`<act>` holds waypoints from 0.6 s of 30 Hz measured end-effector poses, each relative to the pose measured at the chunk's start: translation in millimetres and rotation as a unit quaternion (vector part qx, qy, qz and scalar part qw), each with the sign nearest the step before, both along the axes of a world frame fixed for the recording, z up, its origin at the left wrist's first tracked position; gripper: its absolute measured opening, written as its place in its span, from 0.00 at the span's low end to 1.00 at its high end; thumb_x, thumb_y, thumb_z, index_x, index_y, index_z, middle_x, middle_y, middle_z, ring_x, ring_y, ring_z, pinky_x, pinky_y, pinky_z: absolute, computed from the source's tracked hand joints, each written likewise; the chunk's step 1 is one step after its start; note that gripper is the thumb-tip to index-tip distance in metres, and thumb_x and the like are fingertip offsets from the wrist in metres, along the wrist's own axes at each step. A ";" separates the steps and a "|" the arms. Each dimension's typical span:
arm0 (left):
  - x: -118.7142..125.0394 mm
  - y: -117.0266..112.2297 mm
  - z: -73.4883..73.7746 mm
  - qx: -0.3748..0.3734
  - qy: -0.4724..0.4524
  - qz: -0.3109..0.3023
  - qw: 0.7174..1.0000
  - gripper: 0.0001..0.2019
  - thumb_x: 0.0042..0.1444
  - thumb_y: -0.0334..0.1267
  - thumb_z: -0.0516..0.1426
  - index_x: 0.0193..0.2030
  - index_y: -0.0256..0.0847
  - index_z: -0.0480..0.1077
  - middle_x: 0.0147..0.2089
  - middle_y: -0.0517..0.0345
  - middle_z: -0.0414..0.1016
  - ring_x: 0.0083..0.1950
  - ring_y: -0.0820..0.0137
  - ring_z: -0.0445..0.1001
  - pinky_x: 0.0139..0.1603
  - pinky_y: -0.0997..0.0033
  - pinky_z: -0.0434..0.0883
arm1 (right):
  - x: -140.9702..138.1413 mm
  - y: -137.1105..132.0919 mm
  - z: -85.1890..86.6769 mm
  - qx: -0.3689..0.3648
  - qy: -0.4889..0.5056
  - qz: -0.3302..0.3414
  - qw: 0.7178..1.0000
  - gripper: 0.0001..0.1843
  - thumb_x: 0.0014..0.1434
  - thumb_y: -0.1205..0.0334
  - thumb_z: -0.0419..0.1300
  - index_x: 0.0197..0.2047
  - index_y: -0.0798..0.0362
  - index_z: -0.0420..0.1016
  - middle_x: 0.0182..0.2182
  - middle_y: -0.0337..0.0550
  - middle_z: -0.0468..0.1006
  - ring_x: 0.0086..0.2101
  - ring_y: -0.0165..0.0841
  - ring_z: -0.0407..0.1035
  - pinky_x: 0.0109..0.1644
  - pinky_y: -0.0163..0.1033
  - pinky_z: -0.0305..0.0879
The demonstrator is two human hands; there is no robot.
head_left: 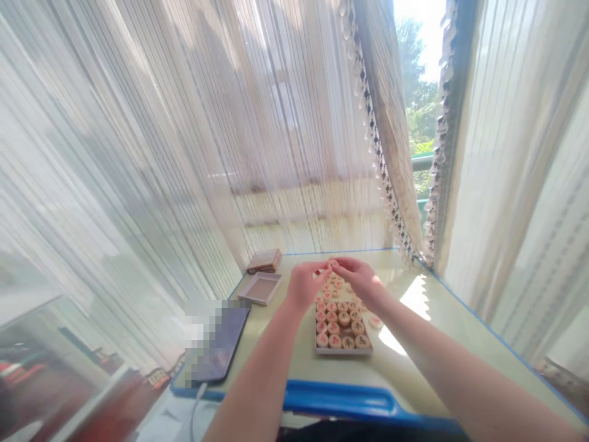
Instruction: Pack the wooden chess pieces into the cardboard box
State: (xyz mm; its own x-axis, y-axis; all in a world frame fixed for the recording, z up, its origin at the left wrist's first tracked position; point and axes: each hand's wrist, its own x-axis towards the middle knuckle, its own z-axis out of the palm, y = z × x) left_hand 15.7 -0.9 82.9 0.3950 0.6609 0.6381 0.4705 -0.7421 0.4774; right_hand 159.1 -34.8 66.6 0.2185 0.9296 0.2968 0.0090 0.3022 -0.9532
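A shallow box (343, 351) on the pale table (460, 344) holds several round wooden game pieces (344, 318) with red and dark markings, set in rows. Both my hands hover over the far end of that box. My left hand (302, 286) and my right hand (359, 276) meet fingertip to fingertip, pinched together around a small round piece (328, 267). Which hand carries it I cannot make out. One loose piece (375, 321) lies on the table just right of the box.
A flat grey lid or tray (260, 288) and a small wooden box (265, 261) sit at the back left. A dark tablet (219, 347) with a cable lies at the left front. Sheer curtains (184, 153) surround the blue-edged table.
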 end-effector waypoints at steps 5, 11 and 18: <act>-23.2 -42.1 -17.6 -0.025 -0.020 -0.050 0.998 0.12 0.52 0.41 0.56 0.42 0.42 0.74 0.38 0.54 0.78 0.36 0.70 0.72 0.41 0.70 0.70 | -13.4 -56.5 -16.2 0.015 -0.098 -0.006 0.995 0.22 0.48 0.53 0.61 0.45 0.52 0.74 0.33 0.44 0.78 0.34 0.34 0.70 0.40 0.42 0.66; -35.1 -75.6 -35.0 -0.023 0.000 -0.078 0.997 0.11 0.53 0.40 0.56 0.42 0.43 0.74 0.41 0.54 0.77 0.45 0.66 0.70 0.50 0.64 0.67 | -21.1 -103.2 -38.0 0.071 -0.229 -0.092 0.966 0.18 0.51 0.53 0.58 0.44 0.50 0.74 0.36 0.44 0.76 0.33 0.34 0.67 0.39 0.41 0.65; -31.5 -80.5 -64.3 0.041 0.020 -0.017 0.999 0.14 0.51 0.29 0.52 0.42 0.44 0.74 0.48 0.55 0.72 0.53 0.65 0.64 0.57 0.60 0.61 | -14.7 -103.8 -66.7 0.076 -0.318 -0.193 0.925 0.14 0.49 0.53 0.61 0.38 0.50 0.77 0.34 0.46 0.70 0.41 0.39 0.64 0.49 0.45 0.60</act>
